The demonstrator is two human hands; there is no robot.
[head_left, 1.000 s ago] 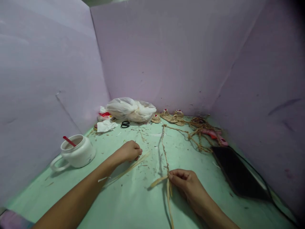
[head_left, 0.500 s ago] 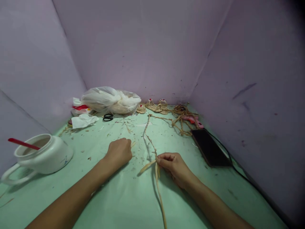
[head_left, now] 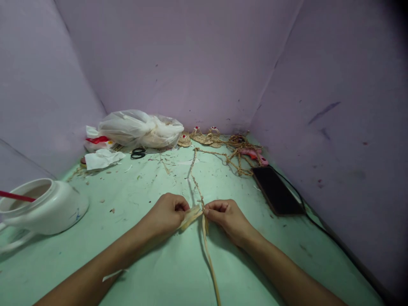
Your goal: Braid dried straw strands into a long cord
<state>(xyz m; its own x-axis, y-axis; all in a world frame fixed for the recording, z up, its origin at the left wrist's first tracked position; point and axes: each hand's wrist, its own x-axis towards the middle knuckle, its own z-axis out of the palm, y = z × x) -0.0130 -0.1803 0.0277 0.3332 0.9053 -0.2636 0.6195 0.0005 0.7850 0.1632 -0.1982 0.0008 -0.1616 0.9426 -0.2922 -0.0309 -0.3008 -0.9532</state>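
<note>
A thin braided cord point(head_left: 195, 180) of dry plant fibre runs from the back of the table down to my hands. My right hand point(head_left: 228, 219) pinches its near end between thumb and forefinger. Just left of it, my left hand point(head_left: 170, 212) is closed on a pale flat fibre strip point(head_left: 191, 216), whose tip lies against the braid. Below the pinch a loose strand point(head_left: 208, 259) hangs toward the near edge. The palm side of both hands is hidden.
On the left stands a white mug point(head_left: 60, 208) with a red stick point(head_left: 15, 195). Along the back are a plastic bag point(head_left: 140, 129), black-handled scissors point(head_left: 138, 153), tissue point(head_left: 103, 159) and small woven slippers point(head_left: 200, 138). A cord tangle point(head_left: 237, 155) and a phone point(head_left: 277, 191) lie right.
My left hand has moved right to the braid, bringing the fibre strip with it. My right hand keeps its pinch. The view has shifted, so the mug sits further left.
</note>
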